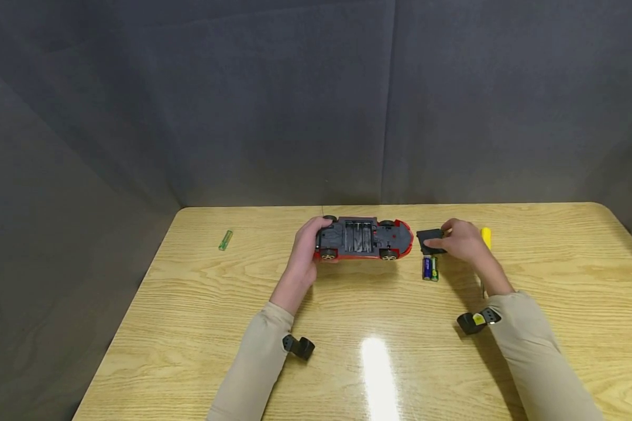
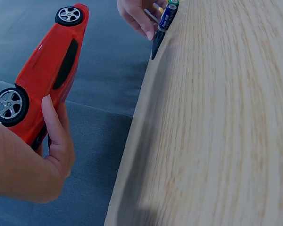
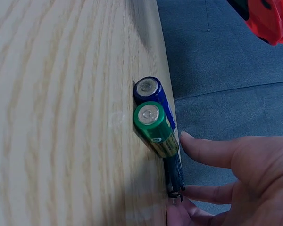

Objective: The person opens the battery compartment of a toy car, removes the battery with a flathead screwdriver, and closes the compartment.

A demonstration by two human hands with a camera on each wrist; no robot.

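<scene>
My left hand (image 1: pixel 304 248) grips a red toy car (image 2: pixel 52 70) by one end, holding it above the table with its underside up. An uncovered battery compartment (image 1: pixel 359 236) with bare slots shows in the middle of that underside. To the right, my right hand (image 1: pixel 460 240) pinches a black battery cover (image 1: pixel 429 241) at the tabletop, thumb over its face and fingers around its far edge. Just in front of the cover lie a blue battery (image 1: pixel 427 268) and a green battery (image 3: pixel 155 127), side by side.
Another green battery (image 1: pixel 225 240) lies alone on the left of the wooden table (image 1: pixel 189 327). A screwdriver with a yellow handle (image 1: pixel 486 235) is beside my right hand, partly hidden by the wrist. Dark cloth (image 1: pixel 295 105) hangs behind the table's far edge.
</scene>
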